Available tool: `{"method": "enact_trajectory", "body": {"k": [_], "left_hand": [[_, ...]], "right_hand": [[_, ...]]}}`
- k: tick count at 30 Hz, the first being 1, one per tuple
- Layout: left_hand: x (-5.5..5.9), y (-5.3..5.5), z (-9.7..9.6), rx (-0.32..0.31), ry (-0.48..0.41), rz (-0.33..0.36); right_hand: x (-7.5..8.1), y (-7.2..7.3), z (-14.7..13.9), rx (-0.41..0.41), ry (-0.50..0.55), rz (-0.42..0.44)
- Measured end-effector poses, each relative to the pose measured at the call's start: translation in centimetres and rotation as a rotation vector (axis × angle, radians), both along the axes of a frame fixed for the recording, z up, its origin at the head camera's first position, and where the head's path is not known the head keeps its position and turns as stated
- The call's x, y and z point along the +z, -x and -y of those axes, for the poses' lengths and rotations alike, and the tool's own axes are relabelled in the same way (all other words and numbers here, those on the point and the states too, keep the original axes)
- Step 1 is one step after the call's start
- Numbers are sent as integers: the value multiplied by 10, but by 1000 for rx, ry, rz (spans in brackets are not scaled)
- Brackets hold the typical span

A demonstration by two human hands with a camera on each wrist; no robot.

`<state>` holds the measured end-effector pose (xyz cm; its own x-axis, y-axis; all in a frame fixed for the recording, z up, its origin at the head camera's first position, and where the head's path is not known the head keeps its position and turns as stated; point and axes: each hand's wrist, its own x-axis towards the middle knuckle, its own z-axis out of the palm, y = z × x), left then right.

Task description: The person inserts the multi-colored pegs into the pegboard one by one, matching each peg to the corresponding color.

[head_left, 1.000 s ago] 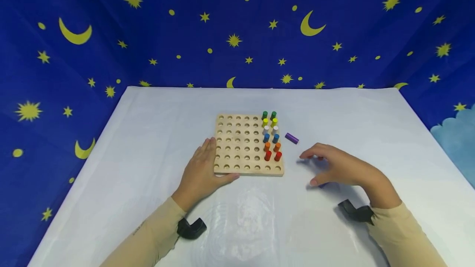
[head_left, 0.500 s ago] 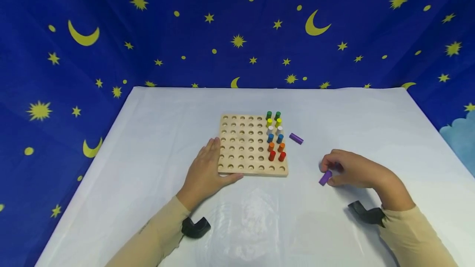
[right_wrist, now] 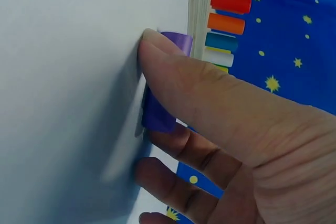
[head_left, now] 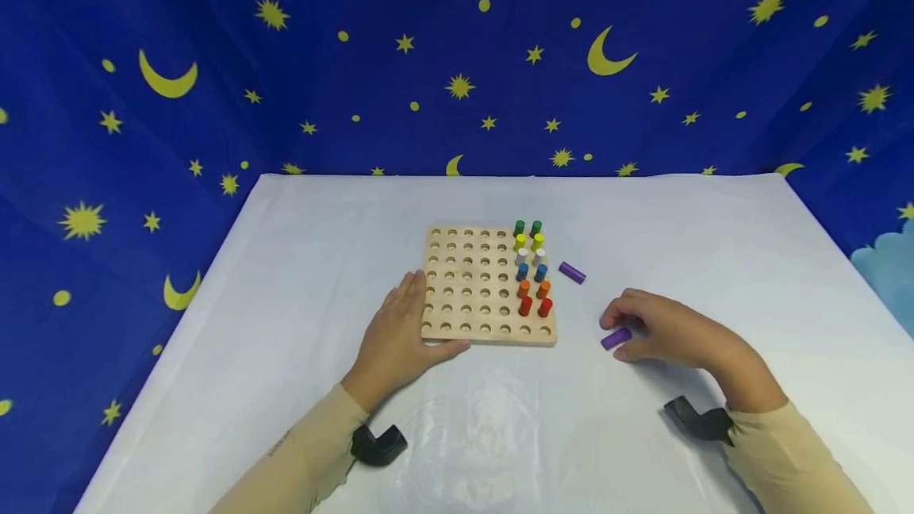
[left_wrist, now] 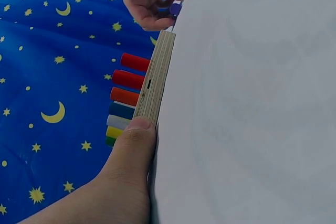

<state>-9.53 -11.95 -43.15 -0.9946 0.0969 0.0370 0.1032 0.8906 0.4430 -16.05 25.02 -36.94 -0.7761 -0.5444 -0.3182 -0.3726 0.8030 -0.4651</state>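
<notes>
A wooden pegboard (head_left: 467,284) lies on the table, with paired green, yellow, white, blue, orange and red pegs standing in its two right columns. My left hand (head_left: 396,343) rests against its left side, fingers straight, with the thumb (left_wrist: 137,129) laid along the front edge. To the right of the board, my right hand (head_left: 660,330) pinches a purple peg (head_left: 616,339) low over the table. Seen from the right wrist, the thumb (right_wrist: 184,77) covers the middle of that peg (right_wrist: 160,111). A second purple peg (head_left: 572,273) lies beside the board's right edge.
A white cover (head_left: 321,244) spans the table. Blue cloth (head_left: 400,6) with yellow moons and stars hangs behind it and at both sides. Black wrist mounts (head_left: 378,446) sit at both cuffs.
My right hand has come down on the purple peg, closed its fingers on it and shifted it slightly left, turning it. The left hand stays at the board; the head view has shifted slightly.
</notes>
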Motion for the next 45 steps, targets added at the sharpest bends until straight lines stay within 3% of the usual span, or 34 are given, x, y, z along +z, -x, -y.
{"method": "enact_trajectory", "body": {"k": [16,23,34,40,45], "left_hand": [[4,7,-6,-5,-9,-10],[5,7,-4,1,-1,-20],[3,3,0,11,5,-16],[2,-2,1,15,-8,0],[1,-2,-2,8,-5,4]], "right_hand": [[-1,5,0,61,19,-68],[-9,10,5,57,191,-131],[-18,8,19,-4,413,90],[-17,-4,33,-25,473,34],[-18,-12,41,-10,594,-13]]}}
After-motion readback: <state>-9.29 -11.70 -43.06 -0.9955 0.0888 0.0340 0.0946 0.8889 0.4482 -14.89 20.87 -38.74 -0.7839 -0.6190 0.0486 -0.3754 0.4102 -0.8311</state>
